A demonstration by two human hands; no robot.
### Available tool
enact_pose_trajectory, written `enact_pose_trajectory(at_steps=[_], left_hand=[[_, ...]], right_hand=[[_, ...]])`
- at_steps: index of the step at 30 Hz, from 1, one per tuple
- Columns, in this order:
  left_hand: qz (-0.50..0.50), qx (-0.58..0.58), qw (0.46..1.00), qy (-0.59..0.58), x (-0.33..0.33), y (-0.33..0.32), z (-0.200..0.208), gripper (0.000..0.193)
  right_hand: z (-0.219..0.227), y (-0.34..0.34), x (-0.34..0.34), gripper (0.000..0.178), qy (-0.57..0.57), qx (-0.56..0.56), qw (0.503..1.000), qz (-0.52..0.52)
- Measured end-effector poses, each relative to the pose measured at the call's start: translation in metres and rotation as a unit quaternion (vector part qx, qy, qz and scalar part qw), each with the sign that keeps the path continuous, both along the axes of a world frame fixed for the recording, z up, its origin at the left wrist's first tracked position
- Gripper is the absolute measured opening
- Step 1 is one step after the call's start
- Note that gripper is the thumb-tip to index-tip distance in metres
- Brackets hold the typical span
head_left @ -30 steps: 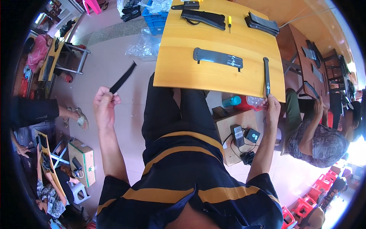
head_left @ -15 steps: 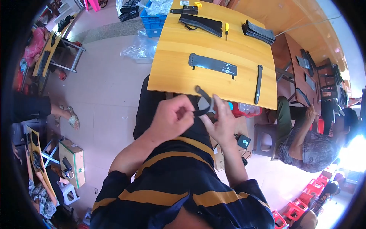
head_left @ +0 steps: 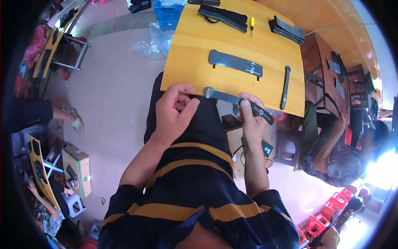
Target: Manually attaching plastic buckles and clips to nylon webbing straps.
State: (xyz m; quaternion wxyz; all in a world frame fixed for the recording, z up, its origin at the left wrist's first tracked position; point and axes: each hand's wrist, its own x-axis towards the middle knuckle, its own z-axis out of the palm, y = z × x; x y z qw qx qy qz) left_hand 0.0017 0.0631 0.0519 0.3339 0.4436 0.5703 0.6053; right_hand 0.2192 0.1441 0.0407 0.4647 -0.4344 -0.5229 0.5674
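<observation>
A narrow dark strap [head_left: 226,96] stretches at a slant over the near edge of the table [head_left: 188,68]. My right hand [head_left: 251,120] pinches it between thumb and fingers, and its printed end sticks out to the right. The strap's rounded end with a slot points left, toward my left hand [head_left: 173,112]. That hand is empty beside it, its fingers half curled and the thumb apart. Farther in on the table lies a wide grey band [head_left: 236,65] with small black tabs. A second narrow strap [head_left: 286,88] lies to its right.
At the table's far side are a black padded wrap [head_left: 226,18], a yellow screwdriver [head_left: 252,25] and a stack of dark bands [head_left: 287,30]. A blue crate [head_left: 168,16] and clear plastic bags [head_left: 153,39] stand left. A seated person [head_left: 336,159] is at the right.
The strap, bent between both hands before, is now held out straight in my right hand alone. My left hand has let go of it and moved up and left.
</observation>
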Motion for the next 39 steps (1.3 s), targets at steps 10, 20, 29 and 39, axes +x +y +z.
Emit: enact_pose_trajectory(at_steps=[10,20,29,39], left_hand=[[-0.037,-0.026,0.991,-0.13,0.002,0.021,-0.015,0.016],[-0.012,-0.008,0.995,-0.097,0.002,0.05,-0.029,0.011],[0.056,0.004,0.998,0.012,0.005,0.102,-0.04,0.017],[0.104,-0.018,0.978,0.177,-0.001,0.133,-0.057,0.024]], right_hand=[[-0.001,0.001,-0.006,0.021,0.027,-0.049,0.998,0.015],[-0.012,0.044,0.02,0.02,0.036,-0.014,0.998,-0.05],[-0.022,0.095,0.04,0.013,-0.111,0.077,0.989,-0.052],[-0.038,0.132,0.046,0.013,-0.197,0.093,0.976,-0.029]])
